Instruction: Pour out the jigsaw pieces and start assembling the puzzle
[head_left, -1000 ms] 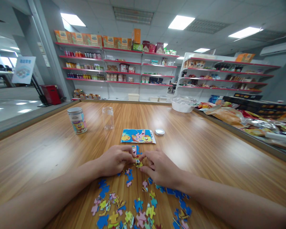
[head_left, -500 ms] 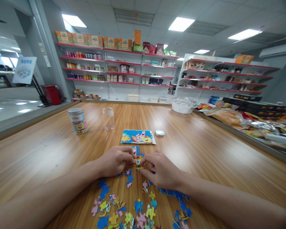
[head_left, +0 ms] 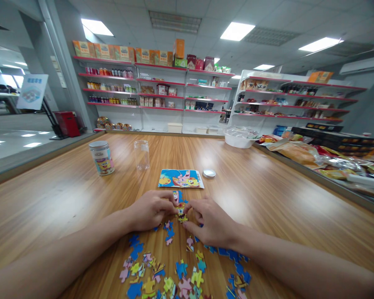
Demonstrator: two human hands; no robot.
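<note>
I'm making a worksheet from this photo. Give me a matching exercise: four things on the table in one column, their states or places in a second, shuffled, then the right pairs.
Things:
1. printed jar
2. clear jar
3. lid
4. picture card

States or places:
A. lies flat just beyond both hands
B. lies alone, right of the card
C. stands open, see-through
D. stands capped, farthest left

Pairs: 1-D, 2-C, 3-B, 4-A

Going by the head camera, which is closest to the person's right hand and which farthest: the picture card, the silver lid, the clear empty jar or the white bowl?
From the right hand:
1. Picture card, just ahead.
2. Silver lid, ahead, slightly right.
3. Clear jar, ahead-left.
4. White bowl, far right.
</note>
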